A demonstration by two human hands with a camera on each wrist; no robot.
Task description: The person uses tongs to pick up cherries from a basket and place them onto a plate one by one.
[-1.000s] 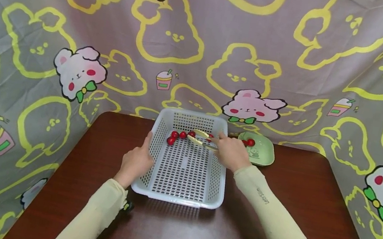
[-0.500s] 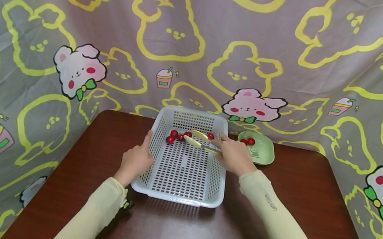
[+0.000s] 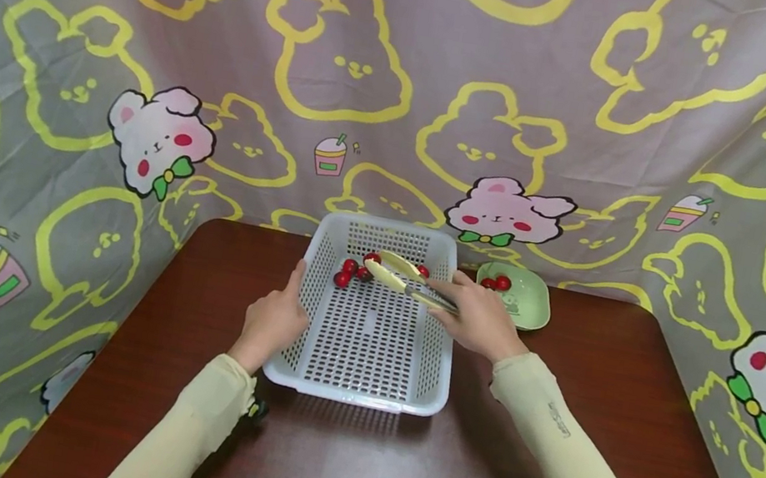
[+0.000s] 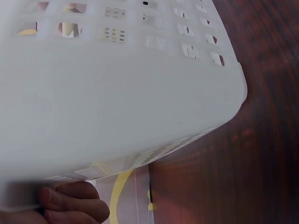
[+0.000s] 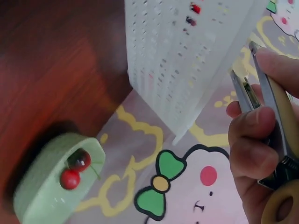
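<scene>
My left hand (image 3: 275, 321) holds the left rim of a white perforated plastic basket (image 3: 364, 399). In the left wrist view, its curled fingers (image 4: 77, 205) show beside the basket wall (image 4: 112, 102). Over the basket's right side, my right hand (image 3: 484, 317) grips metal tongs (image 3: 430, 296) with cream tips. The tips stand apart above the far part of the basket, close to several red cherries (image 3: 342, 278). Whether they touch a cherry, I cannot tell. Another cherry (image 3: 422, 271) lies near the basket's far right, partly behind the tongs.
Right of the basket stands a light green dish (image 3: 532, 302) holding two cherries (image 5: 70, 179), one with a green stem. Everything rests on a dark brown wooden table (image 3: 600, 394). Patterned cloth (image 3: 405, 107) hangs close behind the table and along both sides.
The right hand has shifted right and slightly nearer, and the tongs tips have moved left, then up. Cherries near the tips have shifted a little. My left hand stays on the rim.
</scene>
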